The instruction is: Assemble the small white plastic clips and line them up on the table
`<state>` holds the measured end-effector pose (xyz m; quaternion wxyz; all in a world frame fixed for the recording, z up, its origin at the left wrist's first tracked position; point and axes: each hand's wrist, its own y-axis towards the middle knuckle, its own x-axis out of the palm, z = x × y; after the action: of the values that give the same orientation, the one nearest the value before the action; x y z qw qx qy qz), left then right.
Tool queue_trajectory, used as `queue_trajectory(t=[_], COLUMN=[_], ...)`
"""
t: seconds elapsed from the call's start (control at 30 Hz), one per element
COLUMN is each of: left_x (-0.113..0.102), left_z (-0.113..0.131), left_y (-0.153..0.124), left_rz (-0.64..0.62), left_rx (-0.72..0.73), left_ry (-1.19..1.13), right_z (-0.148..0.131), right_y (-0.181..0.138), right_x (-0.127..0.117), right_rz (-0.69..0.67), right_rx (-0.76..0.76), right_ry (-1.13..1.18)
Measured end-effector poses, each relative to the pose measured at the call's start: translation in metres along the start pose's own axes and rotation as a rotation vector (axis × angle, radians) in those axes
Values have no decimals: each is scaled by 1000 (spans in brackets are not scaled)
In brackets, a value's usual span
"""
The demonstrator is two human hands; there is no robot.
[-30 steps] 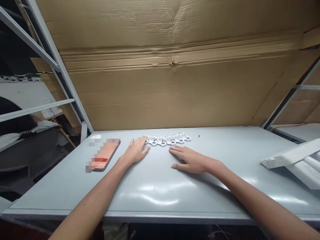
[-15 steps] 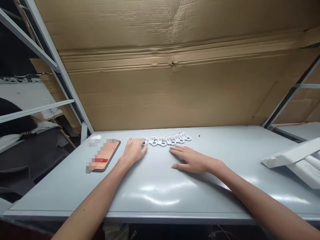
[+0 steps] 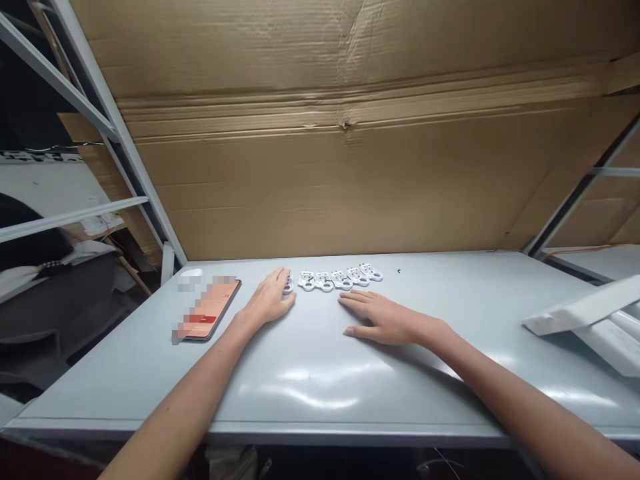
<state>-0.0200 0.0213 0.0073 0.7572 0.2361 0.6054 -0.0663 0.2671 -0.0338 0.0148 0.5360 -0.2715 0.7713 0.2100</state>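
Note:
Several small flat white pieces point(image 3: 324, 281), each with a round ring at its near end and small dark marks, lie in a slightly curved row on the table. My left hand point(image 3: 271, 298) is at the row's left end, fingers stretched past the leftmost white piece point(image 3: 288, 285) and thumb apart on its near side. That piece is partly covered by the fingers, and whether they press on it I cannot tell. My right hand point(image 3: 383, 319) rests flat on the tabletop just in front of the row, fingers extended and thumb spread, with nothing in it.
A phone point(image 3: 213, 310) with a lit orange screen, partly blurred, lies left on the grey table point(image 3: 310, 400). Behind it is a small white object point(image 3: 191, 276). White wrapped material point(image 3: 590, 323) lies at the right edge. A cardboard wall point(image 3: 345, 193) stands behind, with metal frame bars at both sides.
My left hand's fingers have shifted slightly left and farther back, so more of the leftmost piece shows. My right hand has stayed in place.

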Motion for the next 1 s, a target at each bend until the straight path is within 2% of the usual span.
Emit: queue_trajectory(t=[0.13,0.33,0.5,0.77,0.9,1.0], left_x=[-4,-14,-13,-9,-13,-15], left_z=[-6,-8,-1,9,12,19], left_y=[0,-3,-4,-2,-1,-2], left_rz=[-119,-179,-129,-61,17,101], left_rx=[18,42,18,-96,-61,25], left_ry=[-37,-57,-4,48,32,-40], right_z=[0,-2,-5,-6,-6,-5], right_y=[0,0,0,0,0,-1], right_x=[-1,-1,-4,-6,-5,-4], right_rz=[-1,-4,-28,-50,-44,-24], right_rx=[2,4,10,3,23,9], right_ry=[-3,3,-18,-77,-41,-20])
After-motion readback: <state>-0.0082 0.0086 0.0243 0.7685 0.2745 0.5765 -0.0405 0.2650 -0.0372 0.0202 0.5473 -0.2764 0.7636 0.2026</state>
